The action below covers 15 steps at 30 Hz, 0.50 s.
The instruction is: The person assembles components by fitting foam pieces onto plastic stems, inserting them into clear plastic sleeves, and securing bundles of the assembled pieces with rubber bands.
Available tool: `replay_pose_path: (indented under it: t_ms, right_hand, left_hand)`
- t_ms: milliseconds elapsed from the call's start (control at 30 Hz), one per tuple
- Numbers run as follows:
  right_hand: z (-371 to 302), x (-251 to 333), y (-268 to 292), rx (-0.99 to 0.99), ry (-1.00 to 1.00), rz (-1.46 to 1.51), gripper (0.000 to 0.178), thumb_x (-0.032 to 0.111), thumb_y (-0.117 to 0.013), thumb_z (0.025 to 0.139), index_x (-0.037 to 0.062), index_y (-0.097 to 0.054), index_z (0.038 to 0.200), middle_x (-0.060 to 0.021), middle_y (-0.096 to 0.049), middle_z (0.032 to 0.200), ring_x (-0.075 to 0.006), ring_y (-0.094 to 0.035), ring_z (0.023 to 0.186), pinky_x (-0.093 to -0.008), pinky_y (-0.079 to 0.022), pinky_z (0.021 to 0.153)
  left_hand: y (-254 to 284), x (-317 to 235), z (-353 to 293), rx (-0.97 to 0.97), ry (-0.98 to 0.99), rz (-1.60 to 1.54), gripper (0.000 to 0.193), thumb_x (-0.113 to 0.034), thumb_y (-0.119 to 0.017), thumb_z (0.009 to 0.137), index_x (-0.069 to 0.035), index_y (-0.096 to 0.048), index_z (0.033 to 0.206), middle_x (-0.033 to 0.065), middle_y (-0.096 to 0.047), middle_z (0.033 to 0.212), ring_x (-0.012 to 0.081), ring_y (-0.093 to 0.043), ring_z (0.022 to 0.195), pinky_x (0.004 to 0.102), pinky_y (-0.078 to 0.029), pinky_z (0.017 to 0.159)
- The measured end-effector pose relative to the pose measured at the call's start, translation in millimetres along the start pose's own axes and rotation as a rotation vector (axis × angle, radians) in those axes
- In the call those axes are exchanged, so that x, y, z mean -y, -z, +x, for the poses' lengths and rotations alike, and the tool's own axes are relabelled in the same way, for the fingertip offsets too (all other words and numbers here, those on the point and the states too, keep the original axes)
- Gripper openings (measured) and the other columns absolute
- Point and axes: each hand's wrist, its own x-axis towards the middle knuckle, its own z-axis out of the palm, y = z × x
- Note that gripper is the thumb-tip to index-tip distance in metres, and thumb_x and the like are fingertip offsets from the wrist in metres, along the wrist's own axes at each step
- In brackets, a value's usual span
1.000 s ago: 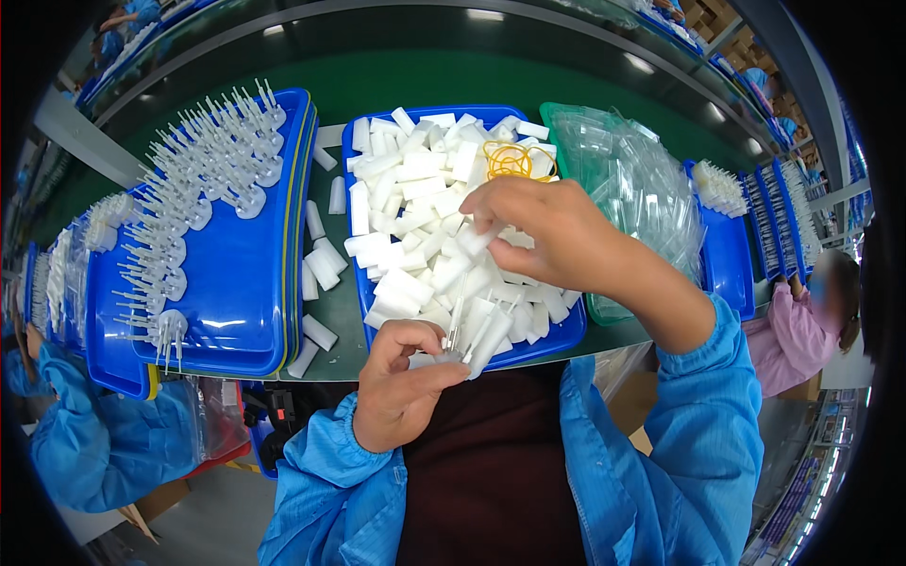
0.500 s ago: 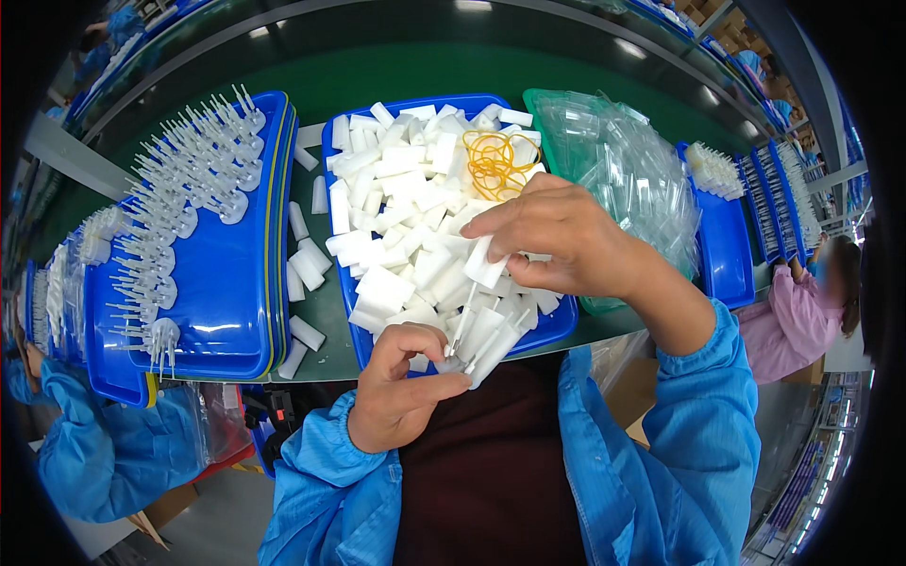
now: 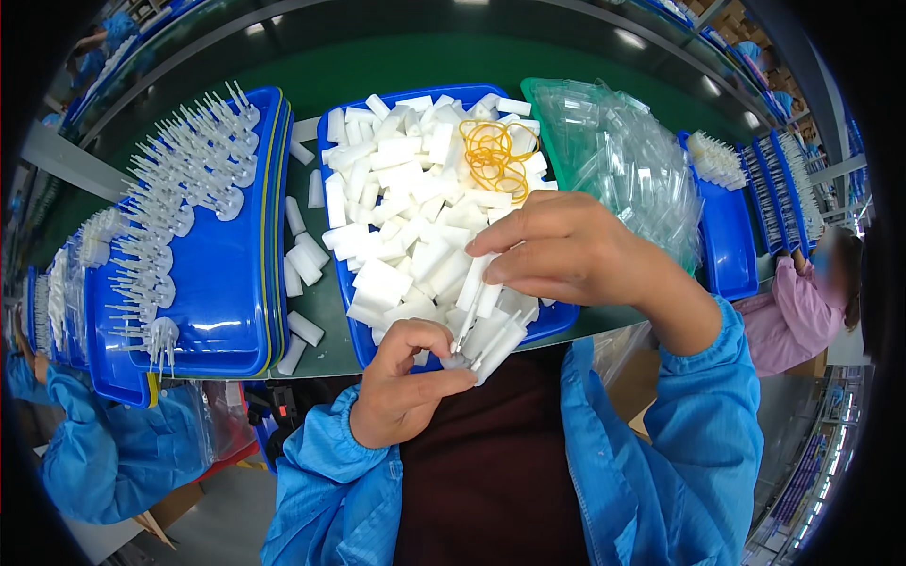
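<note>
My left hand (image 3: 406, 382) is closed around the base of a clear plastic piece with several upright prongs (image 3: 460, 356). White foam blocks (image 3: 500, 344) sit on some of its prongs. Between the thumb and fingers of my right hand (image 3: 566, 247) is another white foam block (image 3: 479, 283), tilted just over a bare prong; whether the prong tip has entered it I cannot tell. Behind both hands a blue tray (image 3: 332, 193) is heaped with loose white foam blocks (image 3: 401, 179). Yellow rubber bands (image 3: 497, 156) lie on the heap near my right hand.
Stacked blue trays (image 3: 222, 302) at left carry rows of pronged clear pieces (image 3: 179, 189). Loose foam blocks (image 3: 304, 328) lie between the trays. At right, a green tray (image 3: 540, 99) holds clear plastic sleeves (image 3: 623, 170). Co-workers in blue (image 3: 123, 439) and pink (image 3: 793, 311) are at either side.
My right hand has moved slightly down, bringing the foam block lower along the prong and turning it more upright. My left hand keeps its hold on the pronged piece.
</note>
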Motion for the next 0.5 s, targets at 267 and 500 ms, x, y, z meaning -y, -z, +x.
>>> replay_pose_path:
  t_ms: [267,500]
  right_hand:
    - [1.2,11.4,0.7,0.057,-0.081,0.093,0.014,0.006,-0.071,0.07,0.0077,-0.065,0.082,-0.0045,-0.066,0.098,-0.0241,-0.063,0.078,-0.0323,-0.051,0.068]
    - [9.3,10.3,4.7,0.103,-0.218,0.445,0.01,0.003,-0.069,0.072,0.0066,-0.07,0.082,-0.004,-0.066,0.095,-0.0178,-0.064,0.078,-0.0264,-0.05,0.07]
  left_hand:
    - [2.4,1.0,0.3,0.002,-0.005,0.058,0.033,0.014,-0.062,0.067,-0.009,-0.069,0.09,0.0098,-0.045,0.096,0.0243,-0.051,0.091,0.0307,-0.043,0.082]
    - [-0.8,-0.6,-0.5,-0.019,0.007,0.045,0.031,0.012,-0.067,0.067,-0.01,-0.07,0.088,0.0093,-0.042,0.1,0.0232,-0.052,0.091,0.0302,-0.045,0.083]
